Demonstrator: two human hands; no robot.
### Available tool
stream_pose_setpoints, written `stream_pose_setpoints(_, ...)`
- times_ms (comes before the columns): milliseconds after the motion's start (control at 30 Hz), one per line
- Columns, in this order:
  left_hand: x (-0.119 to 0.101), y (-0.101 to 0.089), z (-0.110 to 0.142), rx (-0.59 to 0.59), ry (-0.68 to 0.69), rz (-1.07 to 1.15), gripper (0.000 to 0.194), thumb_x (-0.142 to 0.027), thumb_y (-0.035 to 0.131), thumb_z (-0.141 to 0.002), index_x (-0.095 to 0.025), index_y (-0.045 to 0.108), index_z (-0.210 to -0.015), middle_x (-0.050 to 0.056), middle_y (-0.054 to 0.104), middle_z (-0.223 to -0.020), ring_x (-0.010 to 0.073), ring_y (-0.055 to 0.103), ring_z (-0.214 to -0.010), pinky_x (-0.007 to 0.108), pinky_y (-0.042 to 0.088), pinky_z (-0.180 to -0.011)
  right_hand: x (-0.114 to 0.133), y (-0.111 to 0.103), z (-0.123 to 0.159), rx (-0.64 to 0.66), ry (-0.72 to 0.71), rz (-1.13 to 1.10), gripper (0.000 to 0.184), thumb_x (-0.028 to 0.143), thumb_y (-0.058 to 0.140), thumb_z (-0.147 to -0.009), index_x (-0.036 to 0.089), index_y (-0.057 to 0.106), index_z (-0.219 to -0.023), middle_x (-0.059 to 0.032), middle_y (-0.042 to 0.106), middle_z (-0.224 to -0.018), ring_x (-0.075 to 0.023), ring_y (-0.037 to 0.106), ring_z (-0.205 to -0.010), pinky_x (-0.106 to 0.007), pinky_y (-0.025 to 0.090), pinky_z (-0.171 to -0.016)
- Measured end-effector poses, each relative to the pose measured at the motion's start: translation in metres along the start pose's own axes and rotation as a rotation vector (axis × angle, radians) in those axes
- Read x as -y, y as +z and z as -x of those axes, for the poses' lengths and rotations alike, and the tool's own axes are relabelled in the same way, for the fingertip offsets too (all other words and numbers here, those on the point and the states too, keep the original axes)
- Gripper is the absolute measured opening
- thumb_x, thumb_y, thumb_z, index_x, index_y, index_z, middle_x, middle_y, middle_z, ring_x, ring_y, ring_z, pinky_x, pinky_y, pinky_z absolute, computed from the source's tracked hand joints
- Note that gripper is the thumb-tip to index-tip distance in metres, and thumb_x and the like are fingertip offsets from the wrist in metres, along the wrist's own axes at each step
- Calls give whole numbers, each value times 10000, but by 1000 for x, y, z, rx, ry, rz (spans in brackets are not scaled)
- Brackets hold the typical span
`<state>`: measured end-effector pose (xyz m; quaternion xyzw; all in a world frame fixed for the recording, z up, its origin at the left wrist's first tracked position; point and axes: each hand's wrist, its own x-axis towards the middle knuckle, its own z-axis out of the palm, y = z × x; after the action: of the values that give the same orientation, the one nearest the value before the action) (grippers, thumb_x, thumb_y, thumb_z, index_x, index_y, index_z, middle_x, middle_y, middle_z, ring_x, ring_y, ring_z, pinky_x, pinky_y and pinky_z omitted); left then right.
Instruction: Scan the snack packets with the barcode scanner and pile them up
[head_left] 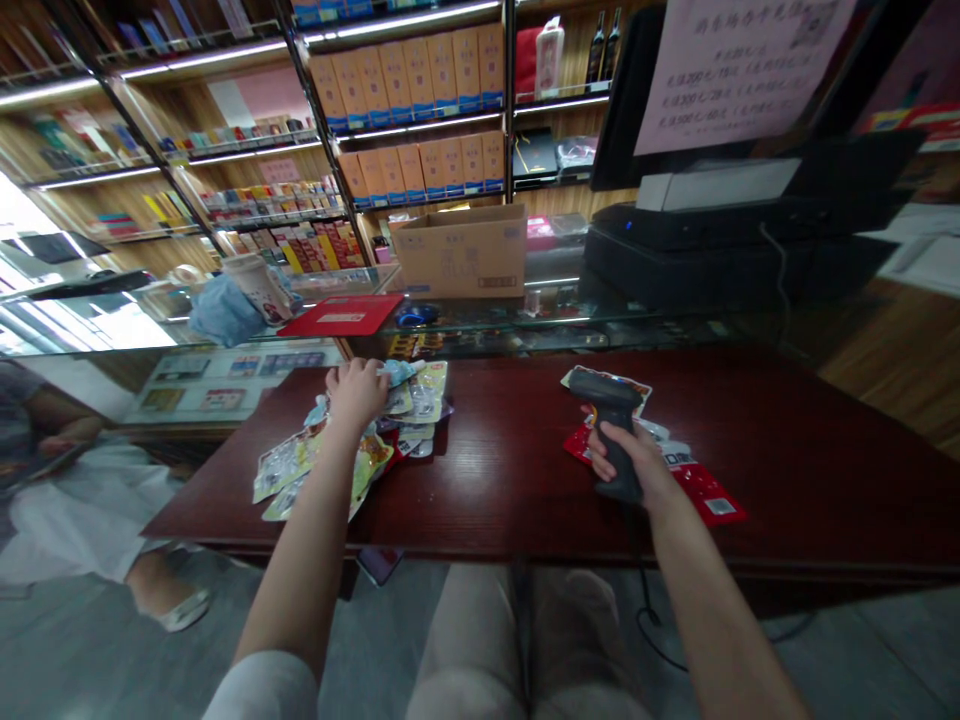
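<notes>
My left hand (356, 392) rests on a loose pile of shiny snack pouches (425, 392) at the left of the dark red wooden table (495, 450). Its fingers curl down around a pouch, and the fingertips are partly hidden. A light blue packet (401, 371) sticks out beside the thumb. In my right hand (626, 455) is a black barcode scanner (616, 410), gripped by its handle with the head tilted to the left. Under and behind the scanner lie a few more packets, among them a red pouch (709, 490) with a printed code.
A glass counter behind carries a cardboard box (461, 252), a red folder (341, 315), a cup (257, 285) and a black monitor (630, 110). The scanner cable (646, 600) hangs past the table's front edge. A person (67, 480) sits at the left.
</notes>
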<state>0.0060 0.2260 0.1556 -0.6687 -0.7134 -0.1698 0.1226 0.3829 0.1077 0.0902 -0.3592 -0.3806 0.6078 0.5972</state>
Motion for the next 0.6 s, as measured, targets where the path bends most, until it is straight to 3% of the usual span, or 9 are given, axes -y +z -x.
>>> stream_pose_setpoints(133, -5, 2, -1, 85, -7, -22, 388, -336, 369, -912, -170, 655, -1117, 187, 636, -1154, 355, 553, -1098, 522, 354, -986, -3, -2, -2, -8, -12, 6, 403, 367, 685, -776, 191, 550, -1111, 71, 496, -555, -69, 383, -345, -218, 291, -345)
stream_pose_setpoints(233, -18, 2, 1, 2, 18, 5, 375, -294, 356, -921, -161, 649, -1112, 192, 628, -1163, 360, 529, -1142, 577, 267, -1053, -4, -2, -2, -7, -13, 1, 413, 360, 674, -781, 193, 545, -1136, 70, 498, -566, -68, 387, -349, -216, 296, -347)
stream_pose_setpoints(300, -39, 2, 7, -82, 105, 67, 363, -259, 354, -924, -160, 637, -1129, 187, 612, -1188, 348, 505, -1181, 585, 178, -1106, -3, -2, -1, -11, -21, -9, 422, 356, 677, -774, 191, 548, -1140, 69, 497, -564, -68, 385, -347, -217, 293, -347)
stream_pose_setpoints(367, -73, 5, 17, -95, 248, 167, 319, -240, 399, -912, -163, 641, -1105, 179, 610, -1189, 327, 506, -1180, 549, 156, -1133, -2, -2, -1, -20, -36, -32, 417, 356, 682, -766, 193, 553, -1127, 69, 494, -558, -67, 375, -345, -218, 289, -347)
stream_pose_setpoints(433, -116, 10, 32, -61, 383, 277, 263, -239, 433, -908, -199, 654, -1043, 147, 632, -1135, 304, 507, -1177, 506, 223, -1117, 1, -3, -1, -34, -58, -67, 394, 360, 685, -758, 202, 558, -1095, 72, 486, -553, -66, 362, -345, -216, 287, -349)
stream_pose_setpoints(533, -184, 19, 58, 108, 558, 374, 248, -273, 471, -902, -206, 639, -1072, 141, 634, -1151, 296, 533, -1133, 461, 365, -1008, 7, -7, 3, -62, -86, -101, 318, 366, 690, -749, 211, 564, -997, 69, 480, -549, -64, 356, -347, -213, 287, -348)
stream_pose_setpoints(600, -223, 26, 72, 257, 571, 420, 301, -297, 464, -906, -156, 618, -1122, 187, 627, -1157, 325, 559, -1100, 474, 413, -943, 11, -12, 8, -91, -97, -100, 265, 366, 701, -745, 210, 551, -898, 61, 484, -548, -63, 366, -348, -213, 294, -347)
